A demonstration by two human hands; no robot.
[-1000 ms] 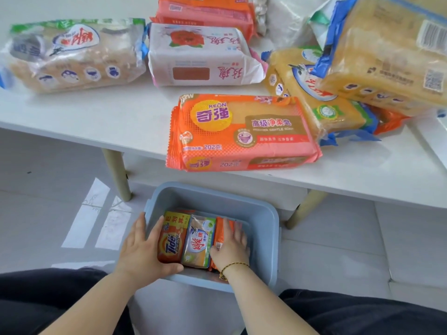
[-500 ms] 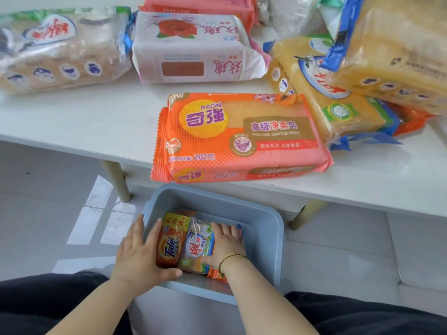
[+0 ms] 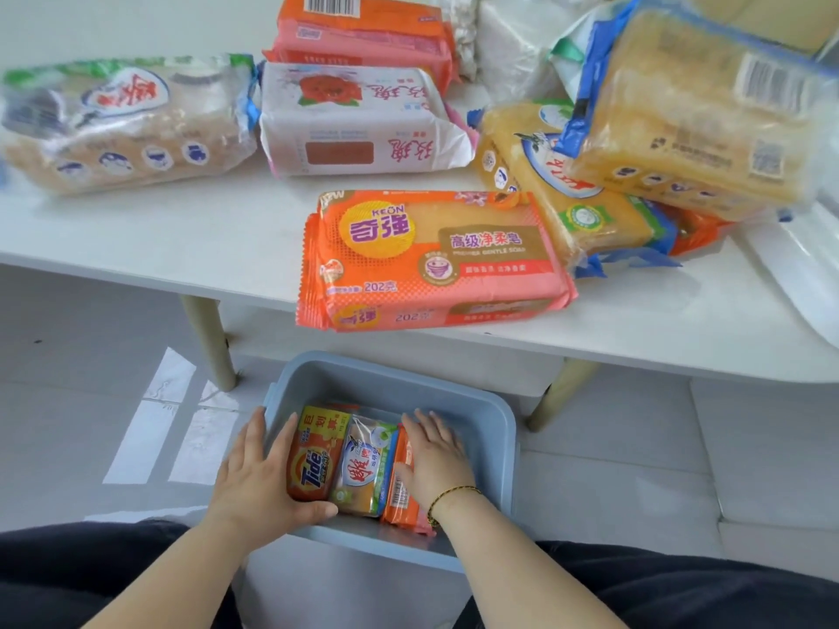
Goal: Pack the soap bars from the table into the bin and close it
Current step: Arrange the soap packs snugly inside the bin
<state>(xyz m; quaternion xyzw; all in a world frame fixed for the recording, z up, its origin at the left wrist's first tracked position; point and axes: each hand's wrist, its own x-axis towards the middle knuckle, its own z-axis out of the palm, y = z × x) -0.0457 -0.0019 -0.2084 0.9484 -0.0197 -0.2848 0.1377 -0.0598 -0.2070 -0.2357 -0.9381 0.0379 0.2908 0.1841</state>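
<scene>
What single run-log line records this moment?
stage: packing; left hand: against Tide bar; right hand: flat on orange bar; bin: open, part-filled; table: soap packs waiting

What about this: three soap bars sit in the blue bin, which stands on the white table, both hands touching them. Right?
No: the head view shows the blue bin on the floor by the white table, not on it. Three soap bars do sit in it, left hand and right hand touching them.

Both forearms (image 3: 181,569) are bare. A thin bracelet (image 3: 455,496), gold with what may be dark cord woven in, circles the wrist behind the right hand (image 3: 436,460). Dark trousers (image 3: 68,578) cover both legs.
</scene>
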